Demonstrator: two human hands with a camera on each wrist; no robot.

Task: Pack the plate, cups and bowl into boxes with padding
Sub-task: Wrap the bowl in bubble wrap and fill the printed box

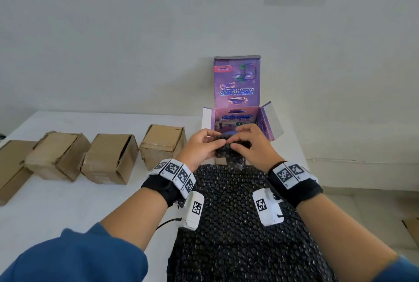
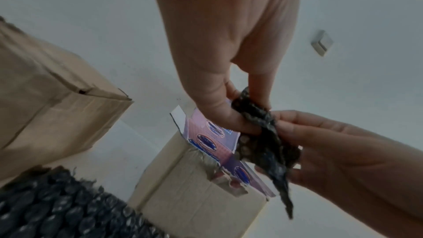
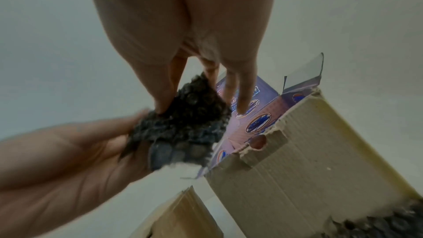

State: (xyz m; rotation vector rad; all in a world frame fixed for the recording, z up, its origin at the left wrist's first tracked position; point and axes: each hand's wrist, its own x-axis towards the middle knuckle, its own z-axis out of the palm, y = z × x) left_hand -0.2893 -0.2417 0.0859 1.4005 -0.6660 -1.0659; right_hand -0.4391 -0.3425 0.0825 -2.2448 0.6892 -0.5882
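Both hands hold a small torn piece of black bubble wrap (image 1: 235, 159) just above the front edge of the open purple box (image 1: 267, 123). My left hand (image 1: 218, 139) pinches its left side and my right hand (image 1: 237, 140) pinches its right side. In the left wrist view, the left thumb and fingers (image 2: 247, 120) clamp the crumpled wrap (image 2: 267, 144). The right wrist view shows my right hand (image 3: 183, 95) on the same piece (image 3: 183, 124). A bluish rounded shape sits inside the box behind my fingers; I cannot tell what it is.
A large sheet of black bubble wrap (image 1: 226, 213) covers the white table (image 1: 68, 202) in front of me. Several brown cardboard boxes (image 1: 111, 159) stand in a row on the left. The purple box's tall lid (image 1: 237, 82) leans against the wall. The table's right edge runs beside the box.
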